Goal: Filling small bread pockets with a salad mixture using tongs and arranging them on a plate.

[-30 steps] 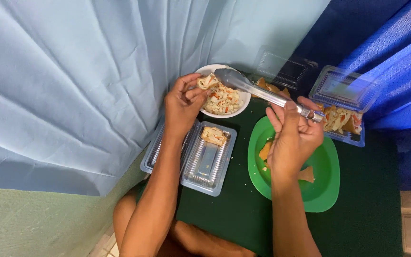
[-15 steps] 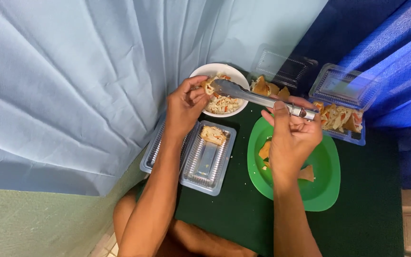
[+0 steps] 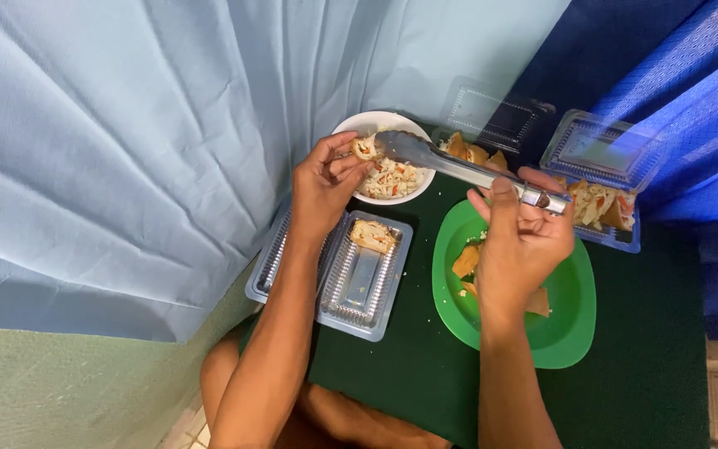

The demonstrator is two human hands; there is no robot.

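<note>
The left hand [image 3: 323, 187] is over the near-left rim of the white bowl [image 3: 365, 125], its fingers [image 3: 344, 166] pinched shut on a small filled roll [image 3: 365, 148] held above the bowl. The right hand [image 3: 521, 241] hovers right of the bowl, over the green plate [image 3: 571, 320]; its fingers are wrapped tight around the handle end of metal tongs [image 3: 459, 166]. The tongs run from that hand up and left to the bowl, their tip meeting the roll at the bowl's rim. Whether the tong arms are squeezed together there, I cannot tell.

The bowl holds a pale chopped mix [image 3: 392, 179] with red bits. Just below the bowl stands a clear tray [image 3: 367, 278] with one roll in its far end; a second tray lies beside it on the left, mostly under the left forearm. The plate, below and right of the bowl, carries a few fried pieces [image 3: 465, 262]. Right of the bowl, a clear lidded box [image 3: 600, 199] holds more of the mix and fried pieces, its lid tipped open behind it. Just right of the bowl, more fried pieces sit in another clear box [image 3: 492, 116]. All rest on a dark green table [image 3: 650, 382]. Left of the bowl hangs a pale blue curtain [image 3: 126, 125].
</note>
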